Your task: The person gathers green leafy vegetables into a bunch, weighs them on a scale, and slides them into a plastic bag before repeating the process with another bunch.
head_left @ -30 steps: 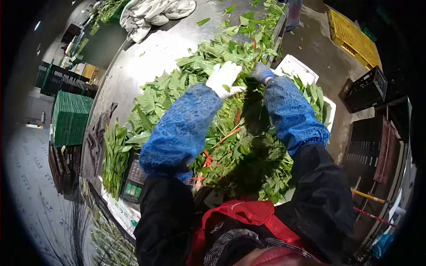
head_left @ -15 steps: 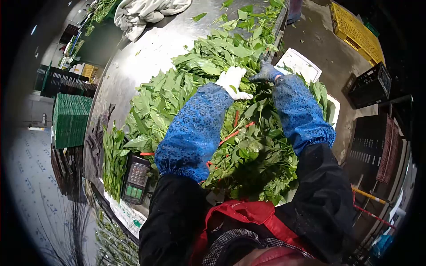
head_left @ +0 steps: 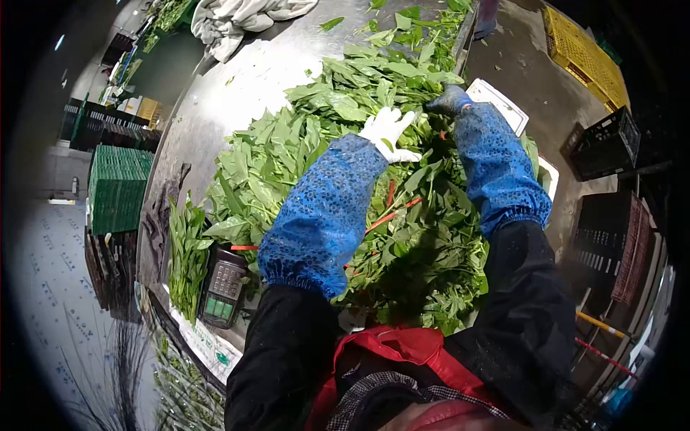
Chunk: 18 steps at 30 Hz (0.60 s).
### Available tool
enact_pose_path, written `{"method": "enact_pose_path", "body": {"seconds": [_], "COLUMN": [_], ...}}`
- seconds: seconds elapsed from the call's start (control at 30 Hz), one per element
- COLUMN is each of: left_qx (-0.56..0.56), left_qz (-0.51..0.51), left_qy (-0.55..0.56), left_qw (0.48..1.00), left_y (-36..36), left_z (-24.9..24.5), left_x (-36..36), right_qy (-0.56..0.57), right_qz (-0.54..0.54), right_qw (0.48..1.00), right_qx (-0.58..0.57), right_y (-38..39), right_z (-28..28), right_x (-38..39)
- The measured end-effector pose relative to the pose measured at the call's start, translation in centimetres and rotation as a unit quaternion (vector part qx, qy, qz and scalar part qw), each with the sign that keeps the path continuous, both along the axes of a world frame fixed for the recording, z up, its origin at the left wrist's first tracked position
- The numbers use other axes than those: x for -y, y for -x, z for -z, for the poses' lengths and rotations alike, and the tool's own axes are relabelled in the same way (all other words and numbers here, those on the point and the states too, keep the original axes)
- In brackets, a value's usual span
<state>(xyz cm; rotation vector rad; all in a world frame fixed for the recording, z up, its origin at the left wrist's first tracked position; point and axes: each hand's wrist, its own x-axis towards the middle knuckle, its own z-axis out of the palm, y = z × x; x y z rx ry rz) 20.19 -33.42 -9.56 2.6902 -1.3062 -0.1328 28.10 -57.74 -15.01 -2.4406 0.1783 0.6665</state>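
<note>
A thick heap of long-leaved greens point(head_left: 262, 169) covers the middle of the metal table. My left hand point(head_left: 390, 134), in a white glove, rests over the heap with its fingers spread. To its right, my right hand point(head_left: 451, 100), in a blue-grey glove, is closed at the heap's right edge around some greens; its fingertips are partly hidden. Red-orange strips point(head_left: 392, 215) show among the leaves beneath my forearms. A darker mass of greens point(head_left: 438, 266) lies nearest my body.
A keypad device point(head_left: 224, 281) sits left of my left forearm, beside a neat bunch of greens point(head_left: 185, 255). Pale cloth point(head_left: 241, 21) lies at the table's far edge. White foam boxes point(head_left: 499, 103), a black crate point(head_left: 607, 142) and a yellow crate point(head_left: 586, 54) are on the right.
My right hand has shifted slightly up and right, and its fingers look more drawn in. My left hand's fingers have spread wider. The whole view has shifted a little.
</note>
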Motion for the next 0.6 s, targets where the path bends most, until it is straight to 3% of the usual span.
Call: {"method": "enact_pose_path", "body": {"seconds": [0.03, 0.1, 0.2, 0.23, 0.3, 0.43, 0.6], "left_qx": [0.008, 0.003, 0.0, -0.005, 0.006, -0.051, -0.13], "left_qz": [-0.001, -0.008, -0.002, -0.01, -0.02, -0.04, -0.073], "left_qy": [0.008, 0.001, -0.006, -0.018, -0.01, -0.024, 0.029], "left_qw": [1.0, 1.0, 1.0, 1.0, 1.0, 0.998, 0.988], "left_y": [0.2, 0.2, 0.3, 0.4, -0.1, -0.1, -0.8], "left_z": [0.1, 0.1, 0.3, 0.3, 1.2, 0.7, 0.7], "left_x": [0.0, 0.1, 0.2, 0.2, -0.1, 0.2, -0.4], "right_qy": [0.065, 0.108, 0.091, 0.131, 0.102, 0.139, 0.034], "right_qz": [0.023, 0.037, 0.031, 0.038, 0.06, 0.105, 0.137], "right_qw": [0.993, 0.985, 0.994, 0.985, 0.972, 0.953, 0.918], "right_qx": [0.094, 0.129, 0.055, 0.101, 0.204, 0.249, 0.37], "right_y": [0.5, 1.5, 2.4, 3.0, 2.8, 6.5, 12.9], "right_z": [0.5, 0.7, -1.6, -2.7, -4.2, -10.0, -13.6], "right_x": [-0.5, -2.2, -3.2, -3.5, -3.1, -3.7, -2.4]}}
